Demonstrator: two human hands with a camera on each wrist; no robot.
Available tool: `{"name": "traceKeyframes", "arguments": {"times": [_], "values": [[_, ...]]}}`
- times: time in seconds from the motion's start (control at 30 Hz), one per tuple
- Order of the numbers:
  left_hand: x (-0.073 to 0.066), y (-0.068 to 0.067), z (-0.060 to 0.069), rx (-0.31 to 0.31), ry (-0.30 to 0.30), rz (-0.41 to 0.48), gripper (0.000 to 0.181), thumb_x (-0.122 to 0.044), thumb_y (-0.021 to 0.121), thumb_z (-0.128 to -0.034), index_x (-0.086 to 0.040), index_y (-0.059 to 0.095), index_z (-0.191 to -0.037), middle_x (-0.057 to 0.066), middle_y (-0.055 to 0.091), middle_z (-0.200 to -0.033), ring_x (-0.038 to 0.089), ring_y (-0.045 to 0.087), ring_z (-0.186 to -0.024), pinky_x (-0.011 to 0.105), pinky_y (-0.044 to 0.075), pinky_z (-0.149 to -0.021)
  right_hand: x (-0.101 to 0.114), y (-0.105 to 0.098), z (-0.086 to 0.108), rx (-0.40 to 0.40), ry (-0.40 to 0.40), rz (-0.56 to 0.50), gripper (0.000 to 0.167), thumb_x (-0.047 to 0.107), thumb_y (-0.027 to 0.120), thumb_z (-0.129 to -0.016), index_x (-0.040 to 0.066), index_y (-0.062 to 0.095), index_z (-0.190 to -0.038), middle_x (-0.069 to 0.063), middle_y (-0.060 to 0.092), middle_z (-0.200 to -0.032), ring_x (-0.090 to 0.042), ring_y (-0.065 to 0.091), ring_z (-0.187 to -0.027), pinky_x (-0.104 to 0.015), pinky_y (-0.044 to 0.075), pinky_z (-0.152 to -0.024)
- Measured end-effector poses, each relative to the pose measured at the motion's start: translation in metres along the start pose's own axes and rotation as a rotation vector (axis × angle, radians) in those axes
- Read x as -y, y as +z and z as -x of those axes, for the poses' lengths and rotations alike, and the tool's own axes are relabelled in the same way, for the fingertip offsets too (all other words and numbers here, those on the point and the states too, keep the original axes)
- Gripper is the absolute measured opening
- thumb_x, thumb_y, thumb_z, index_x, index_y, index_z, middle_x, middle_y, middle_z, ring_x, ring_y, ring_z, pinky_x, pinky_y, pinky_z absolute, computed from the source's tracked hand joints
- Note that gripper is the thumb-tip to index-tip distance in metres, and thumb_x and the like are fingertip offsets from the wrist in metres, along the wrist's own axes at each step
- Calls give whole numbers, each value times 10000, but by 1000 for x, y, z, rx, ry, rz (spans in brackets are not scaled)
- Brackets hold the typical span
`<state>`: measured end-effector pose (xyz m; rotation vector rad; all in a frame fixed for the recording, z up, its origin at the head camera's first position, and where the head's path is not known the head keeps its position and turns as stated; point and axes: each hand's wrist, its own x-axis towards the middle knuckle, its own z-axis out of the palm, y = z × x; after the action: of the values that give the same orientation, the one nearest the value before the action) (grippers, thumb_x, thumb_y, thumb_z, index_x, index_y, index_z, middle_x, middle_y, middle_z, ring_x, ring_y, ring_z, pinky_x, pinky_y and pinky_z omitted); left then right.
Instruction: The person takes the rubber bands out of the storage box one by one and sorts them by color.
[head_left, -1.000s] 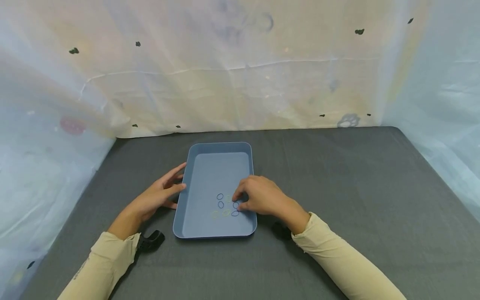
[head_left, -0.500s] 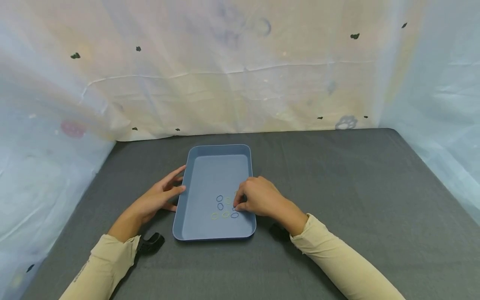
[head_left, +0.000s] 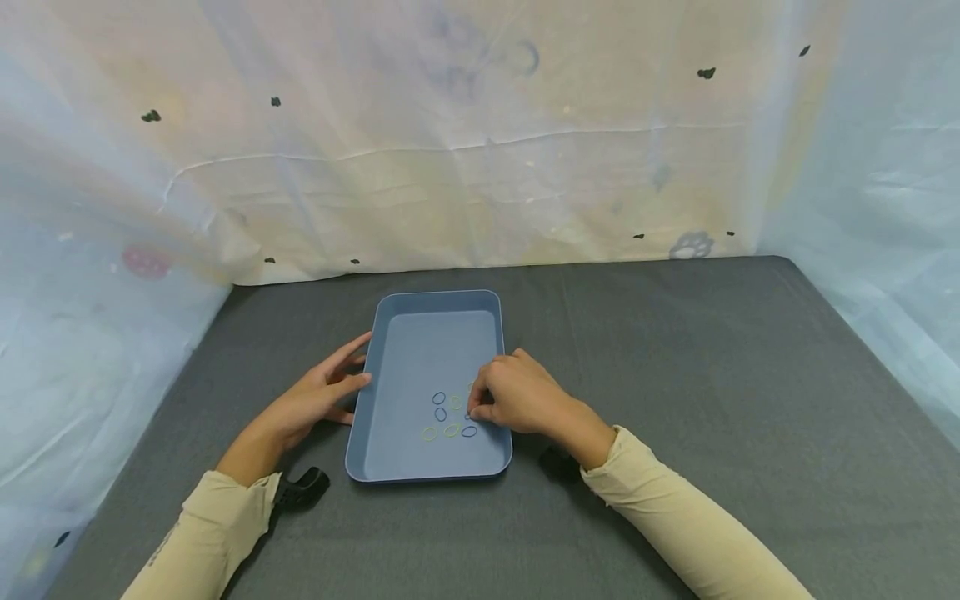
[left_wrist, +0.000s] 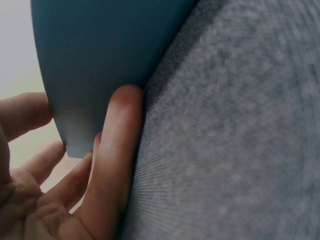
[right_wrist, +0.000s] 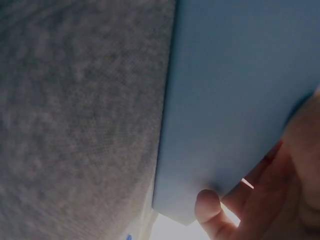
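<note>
A blue-grey rectangular tray point(head_left: 435, 358) lies on the table. Thin small rings like rubber bands are grouped in its nearer half, among them a blue ring point(head_left: 433, 403), a yellow ring point(head_left: 423, 437) and another blue ring point(head_left: 462, 434). My right hand point(head_left: 521, 396) reaches over the tray's right side, thumb and forefinger pinched together at one blue band point(head_left: 467, 417), mostly hidden by the fingertips. Against the tray's left wall rests my left hand point(head_left: 303, 400), its fingers spread and its thumb point(left_wrist: 122, 120) touching the outer side. The right wrist view shows only the tray's outer wall and fingers.
Dark grey cloth point(head_left: 660, 375) covers the table around the tray. A pale patterned curtain point(head_left: 465, 192) hangs behind and at both sides. A black strap point(head_left: 303, 487) shows at the left wrist.
The right thumb and forefinger, earlier apart around a blue band, have closed together over it. The left hand stays at the tray's side. The head view has tilted slightly.
</note>
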<state>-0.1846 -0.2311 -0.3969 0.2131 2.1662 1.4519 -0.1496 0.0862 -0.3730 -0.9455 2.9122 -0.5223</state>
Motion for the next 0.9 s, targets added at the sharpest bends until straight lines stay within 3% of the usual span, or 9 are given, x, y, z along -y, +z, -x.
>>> {"name": "traceKeyframes", "arguments": {"times": [0.7,0.9], "values": [[0,-1,2,5,5,-4,750,-384,580,-1010,-397,110,-1594,180,118,-1661,447,392,-1374,486,575,-825,0,-7,5,-44,-13,-86,46,293,828,-813,284,782,-811,162,708,-830,-42,629,-779,-328,421,-831],[-2,0,3,0,15,-28,748,-359,576,-1016,-353,112,-1603,195,129,-1657,441,410,-1357,467,573,-824,-2,-11,6,-61,-11,-131,47,272,828,-819,259,785,-806,153,709,-825,-48,627,-754,-243,459,-748]]}}
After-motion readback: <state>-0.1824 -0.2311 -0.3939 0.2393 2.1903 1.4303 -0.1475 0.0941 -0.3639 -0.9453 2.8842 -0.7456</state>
